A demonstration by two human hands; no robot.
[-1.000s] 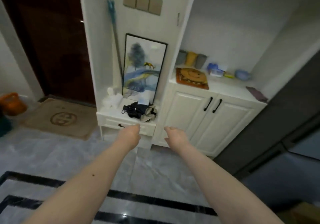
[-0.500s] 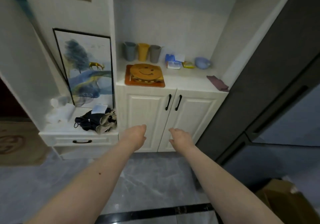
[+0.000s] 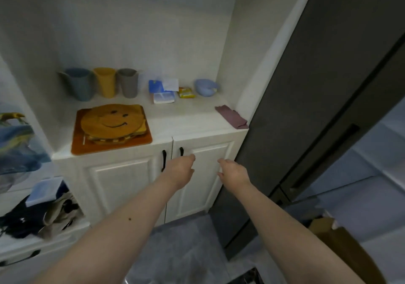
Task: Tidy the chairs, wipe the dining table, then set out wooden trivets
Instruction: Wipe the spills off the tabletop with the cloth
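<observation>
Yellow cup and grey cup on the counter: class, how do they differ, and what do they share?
The yellow cup stands in the middle of the row; the grey cup stands at its right end. The yellow cup looks slightly taller than the grey cup. Both stand upright against the back wall, tapering downward.

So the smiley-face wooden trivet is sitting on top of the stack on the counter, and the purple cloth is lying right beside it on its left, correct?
Not quite. The head view shows the smiley-face wooden trivet on top of the stack on the counter, but the purple cloth lies well apart, at the counter's right end by the wall, not beside it on the left.
</observation>
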